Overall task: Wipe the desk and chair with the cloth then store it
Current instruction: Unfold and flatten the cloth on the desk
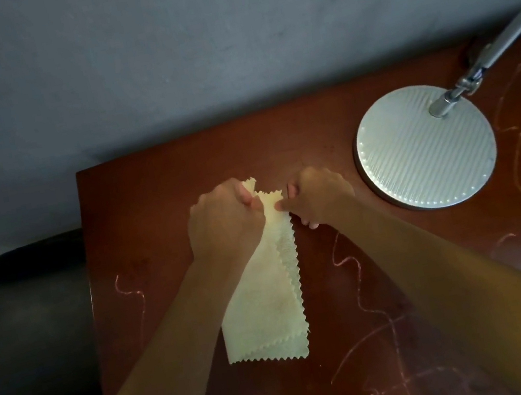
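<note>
A pale yellow cloth with zigzag edges lies folded lengthwise on the dark brown desk. My left hand pinches its far left corner. My right hand pinches the far edge just beside it, thumb on the fabric. Both hands hold the top of the cloth slightly raised while its near end lies flat on the desk. A black chair stands to the left of the desk. Pale chalk-like scribbles mark the desk top.
A round silver lamp base sits at the desk's back right, its metal arm slanting up to the right. A grey wall rises behind the desk. The desk's left edge runs beside the chair.
</note>
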`<act>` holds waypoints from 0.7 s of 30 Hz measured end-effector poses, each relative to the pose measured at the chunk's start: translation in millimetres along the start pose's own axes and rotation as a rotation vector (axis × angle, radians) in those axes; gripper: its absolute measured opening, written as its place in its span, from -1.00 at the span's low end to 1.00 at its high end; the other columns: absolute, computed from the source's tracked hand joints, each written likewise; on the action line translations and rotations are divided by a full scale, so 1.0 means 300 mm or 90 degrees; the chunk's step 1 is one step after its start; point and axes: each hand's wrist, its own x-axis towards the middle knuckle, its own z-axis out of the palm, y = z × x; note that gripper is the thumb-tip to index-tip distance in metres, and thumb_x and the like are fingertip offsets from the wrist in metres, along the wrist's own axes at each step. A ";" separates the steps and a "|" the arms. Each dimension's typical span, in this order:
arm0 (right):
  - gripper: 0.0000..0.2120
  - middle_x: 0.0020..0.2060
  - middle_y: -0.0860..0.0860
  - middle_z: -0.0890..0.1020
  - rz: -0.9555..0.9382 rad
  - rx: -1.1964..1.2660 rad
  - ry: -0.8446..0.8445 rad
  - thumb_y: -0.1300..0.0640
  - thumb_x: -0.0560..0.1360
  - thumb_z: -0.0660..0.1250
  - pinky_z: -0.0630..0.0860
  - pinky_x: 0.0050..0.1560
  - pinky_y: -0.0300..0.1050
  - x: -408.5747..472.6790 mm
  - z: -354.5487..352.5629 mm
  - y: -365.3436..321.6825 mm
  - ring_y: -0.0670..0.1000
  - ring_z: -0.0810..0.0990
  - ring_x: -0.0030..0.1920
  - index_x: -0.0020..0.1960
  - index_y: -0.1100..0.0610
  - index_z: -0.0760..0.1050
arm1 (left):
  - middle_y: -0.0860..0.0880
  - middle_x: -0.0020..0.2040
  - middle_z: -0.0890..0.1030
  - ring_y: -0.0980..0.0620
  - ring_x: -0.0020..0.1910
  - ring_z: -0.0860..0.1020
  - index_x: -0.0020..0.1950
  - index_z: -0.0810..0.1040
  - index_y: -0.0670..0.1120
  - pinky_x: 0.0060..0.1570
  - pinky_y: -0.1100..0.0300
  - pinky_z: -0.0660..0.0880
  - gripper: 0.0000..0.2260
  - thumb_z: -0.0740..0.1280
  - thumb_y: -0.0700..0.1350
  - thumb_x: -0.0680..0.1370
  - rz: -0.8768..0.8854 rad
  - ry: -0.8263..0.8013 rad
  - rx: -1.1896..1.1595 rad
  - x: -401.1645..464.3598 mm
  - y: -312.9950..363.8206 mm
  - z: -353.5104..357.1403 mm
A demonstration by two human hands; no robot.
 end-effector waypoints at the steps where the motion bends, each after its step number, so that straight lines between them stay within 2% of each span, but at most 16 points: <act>1: -0.73 -0.44 -0.04 0.67 0.009 0.040 -0.015 -0.09 0.51 0.41 0.62 -0.08 -0.08 0.000 -0.006 0.003 -0.05 0.68 -0.39 -0.26 0.03 0.50 | 0.13 -0.32 0.59 0.08 -0.30 0.62 -0.29 0.46 0.10 -0.12 0.16 0.60 -0.77 0.38 -0.04 0.55 0.006 -0.024 -0.011 -0.012 0.023 -0.005; 4: -0.78 -0.43 0.08 0.67 0.014 0.160 -0.056 0.16 0.55 0.35 0.64 -0.32 -0.10 0.002 -0.024 0.023 0.05 0.70 -0.40 -0.26 0.14 0.48 | 0.08 -0.31 0.62 0.07 -0.29 0.61 -0.29 0.51 0.03 -0.27 0.21 0.53 -0.82 0.38 -0.04 0.51 -0.007 -0.110 -0.065 -0.018 0.065 0.048; 7: -0.81 -0.41 0.13 0.67 -0.005 0.219 -0.091 0.21 0.57 0.35 0.64 -0.35 -0.08 0.007 -0.039 0.039 0.08 0.69 -0.40 -0.22 0.21 0.48 | 0.06 -0.27 0.63 0.04 -0.24 0.60 -0.31 0.52 0.04 -0.34 0.25 0.43 -0.79 0.39 0.00 0.52 -0.051 -0.172 -0.075 -0.004 0.055 0.111; 11: -0.82 -0.39 0.16 0.68 -0.013 0.243 -0.120 0.21 0.57 0.34 0.67 -0.30 -0.03 0.017 -0.045 0.045 0.12 0.70 -0.37 -0.19 0.24 0.48 | 0.11 -0.25 0.65 0.11 -0.23 0.60 -0.20 0.61 0.06 -0.24 0.23 0.47 -0.86 0.32 -0.03 0.54 -0.035 -0.174 -0.129 -0.001 0.036 0.133; 15: -0.80 -0.38 0.19 0.68 -0.015 0.295 -0.114 0.22 0.55 0.33 0.66 -0.34 -0.05 0.012 -0.046 0.054 0.15 0.70 -0.36 -0.24 0.21 0.47 | 0.19 -0.06 0.67 0.21 -0.07 0.60 0.00 0.66 0.10 -0.06 0.29 0.48 -0.78 0.25 -0.14 0.59 0.032 -0.198 -0.180 0.013 -0.004 0.098; 18: -0.77 -0.39 0.18 0.67 -0.013 0.331 -0.095 0.15 0.59 0.28 0.68 -0.27 0.03 0.008 -0.041 0.063 0.16 0.70 -0.36 -0.21 0.23 0.46 | 0.16 0.05 0.59 0.16 0.03 0.55 0.20 0.59 0.08 0.03 0.25 0.44 -0.78 0.30 -0.13 0.59 0.098 -0.133 -0.076 0.036 -0.043 0.077; 21: -0.74 -0.39 0.19 0.67 -0.006 0.368 -0.083 0.08 0.60 0.26 0.68 -0.22 0.06 0.001 -0.039 0.067 0.16 0.70 -0.36 -0.15 0.26 0.47 | 0.04 0.21 0.42 0.06 0.22 0.38 0.40 0.43 0.05 0.17 0.21 0.28 -0.56 0.42 0.01 0.54 0.062 -0.086 0.053 0.090 -0.079 0.063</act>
